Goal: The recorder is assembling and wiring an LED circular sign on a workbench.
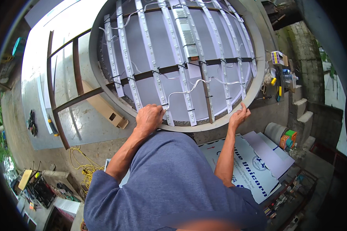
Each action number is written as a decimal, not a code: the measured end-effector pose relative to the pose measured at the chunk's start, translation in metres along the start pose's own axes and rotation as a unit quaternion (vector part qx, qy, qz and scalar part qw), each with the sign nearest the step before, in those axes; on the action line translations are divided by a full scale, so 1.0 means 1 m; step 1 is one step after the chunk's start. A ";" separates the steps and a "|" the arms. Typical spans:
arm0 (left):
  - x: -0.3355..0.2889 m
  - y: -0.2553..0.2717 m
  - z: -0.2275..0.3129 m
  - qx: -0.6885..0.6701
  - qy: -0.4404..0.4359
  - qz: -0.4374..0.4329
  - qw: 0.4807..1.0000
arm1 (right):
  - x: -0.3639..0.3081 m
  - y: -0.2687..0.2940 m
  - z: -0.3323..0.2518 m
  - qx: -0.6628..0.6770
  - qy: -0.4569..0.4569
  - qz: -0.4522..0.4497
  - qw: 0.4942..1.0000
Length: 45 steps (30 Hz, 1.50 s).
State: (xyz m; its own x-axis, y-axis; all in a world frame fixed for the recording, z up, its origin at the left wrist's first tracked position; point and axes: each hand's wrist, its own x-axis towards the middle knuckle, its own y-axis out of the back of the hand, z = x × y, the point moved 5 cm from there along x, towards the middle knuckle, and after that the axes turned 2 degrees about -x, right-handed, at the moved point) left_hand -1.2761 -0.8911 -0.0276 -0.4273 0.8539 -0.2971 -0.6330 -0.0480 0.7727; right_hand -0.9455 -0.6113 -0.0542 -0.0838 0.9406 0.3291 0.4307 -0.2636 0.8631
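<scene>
From the head view, my left hand (149, 118) is curled closed on the white wire (189, 87) at the lower end of a white light strip (155, 69) inside the round sign frame (258, 54). My right hand (239, 115) rests half open, fingers loosely bent, against the frame's lower rim, gripping nothing.
</scene>
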 end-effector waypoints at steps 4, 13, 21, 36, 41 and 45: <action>0.002 0.003 0.003 -0.016 0.004 0.014 1.000 | 0.002 0.000 0.003 0.000 -0.007 0.013 1.000; 0.006 0.004 0.006 -0.003 -0.001 0.001 1.000 | 0.002 -0.002 -0.002 0.033 -0.018 0.005 0.999; 0.003 0.005 0.004 0.002 0.020 0.008 1.000 | 0.016 0.012 -0.002 0.073 -0.067 -0.046 0.994; -0.016 0.022 0.026 -0.002 0.077 0.197 0.977 | 0.162 -0.009 -0.023 0.058 0.330 -0.089 0.938; -0.018 -0.006 0.029 0.096 0.093 0.225 0.965 | 0.178 -0.034 -0.023 0.125 0.393 -0.149 0.899; -0.017 -0.009 0.029 0.072 0.155 0.228 0.959 | 0.183 -0.042 -0.020 0.155 0.377 -0.179 0.896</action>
State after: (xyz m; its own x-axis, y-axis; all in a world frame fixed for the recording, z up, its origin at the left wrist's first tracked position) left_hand -1.2441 -0.8902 -0.0129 -0.8237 0.5653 -0.0442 -0.2484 -0.2897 0.9243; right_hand -0.9969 -0.4326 -0.0224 -0.7984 0.5107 0.3189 0.4745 0.2077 0.8554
